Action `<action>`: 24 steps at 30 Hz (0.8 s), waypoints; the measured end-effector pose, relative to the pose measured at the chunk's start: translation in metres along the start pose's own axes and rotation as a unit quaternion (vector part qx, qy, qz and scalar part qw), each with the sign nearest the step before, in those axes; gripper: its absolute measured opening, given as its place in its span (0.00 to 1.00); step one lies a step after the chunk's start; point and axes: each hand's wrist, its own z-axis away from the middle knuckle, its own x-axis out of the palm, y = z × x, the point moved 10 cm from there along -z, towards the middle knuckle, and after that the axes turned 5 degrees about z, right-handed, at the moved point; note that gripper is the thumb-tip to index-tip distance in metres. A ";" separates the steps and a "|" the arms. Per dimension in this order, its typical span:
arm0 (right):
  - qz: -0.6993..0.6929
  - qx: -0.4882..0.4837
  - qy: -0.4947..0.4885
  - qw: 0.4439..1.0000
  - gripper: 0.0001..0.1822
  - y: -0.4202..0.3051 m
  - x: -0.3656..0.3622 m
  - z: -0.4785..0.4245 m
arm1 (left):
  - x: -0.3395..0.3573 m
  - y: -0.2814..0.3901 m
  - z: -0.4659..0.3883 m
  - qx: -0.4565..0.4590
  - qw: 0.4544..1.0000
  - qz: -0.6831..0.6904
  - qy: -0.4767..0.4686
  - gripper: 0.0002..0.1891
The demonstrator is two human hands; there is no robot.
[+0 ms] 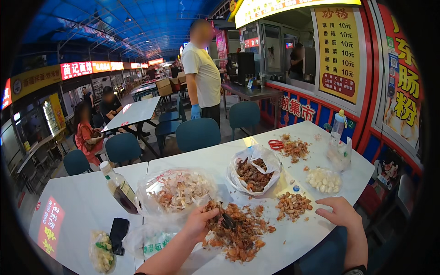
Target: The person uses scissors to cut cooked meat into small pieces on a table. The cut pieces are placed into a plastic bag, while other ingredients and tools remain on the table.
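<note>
My left hand [202, 224] pinches a clump of brown dried material [210, 206] above the table. A dark, narrow object [227, 220] sticks out beside its fingertips; what it is cannot be made out. Beneath lies a loose heap of brown papery scraps [245, 237]. Holding nothing, my right hand [338, 211] hovers near the table edge with fingers apart. To its left is a small pile of tan pieces [294, 206]. Beyond it sits a clear bag of white, clove-like pieces [323, 180]. A white plastic bag [231, 172] stands open with dark brown dried pieces [254, 175] inside.
Left of centre are a bag of pale flakes [178, 190], a bottle of dark liquid [120, 189], a black phone [119, 236] and a bag of yellowish pieces [102, 252]. Red-handled scissors [276, 144] and a capped drinking bottle [338, 125] stand farther back. A person [202, 72] stands beyond chairs.
</note>
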 end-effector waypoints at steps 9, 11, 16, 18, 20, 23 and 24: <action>0.029 -0.039 0.095 0.994 0.37 -0.012 -0.035 -0.016 | -0.001 0.003 0.003 0.008 1.000 -0.002 0.003 0.08; 0.015 -0.038 0.151 0.988 0.39 -0.017 -0.058 -0.016 | -0.003 0.005 0.003 0.016 1.000 0.009 0.010 0.06; 0.029 -0.049 0.001 0.998 0.47 0.006 -0.010 -0.017 | 0.000 -0.003 -0.002 -0.007 1.000 0.008 -0.017 0.07; 0.060 -0.017 -0.030 0.998 0.47 0.019 -0.004 -0.009 | 0.004 -0.009 -0.003 -0.025 0.999 0.001 -0.028 0.09; 0.033 0.016 0.017 0.999 0.45 0.017 -0.023 -0.005 | 0.007 -0.009 -0.004 -0.010 0.999 0.005 -0.039 0.08; -0.001 -0.001 0.094 0.996 0.41 0.012 -0.042 -0.011 | 0.006 -0.006 -0.001 -0.006 0.999 -0.011 -0.038 0.07; -0.011 -0.014 0.094 0.995 0.38 0.007 -0.043 -0.014 | 0.006 -0.004 0.000 -0.005 0.999 -0.018 -0.036 0.08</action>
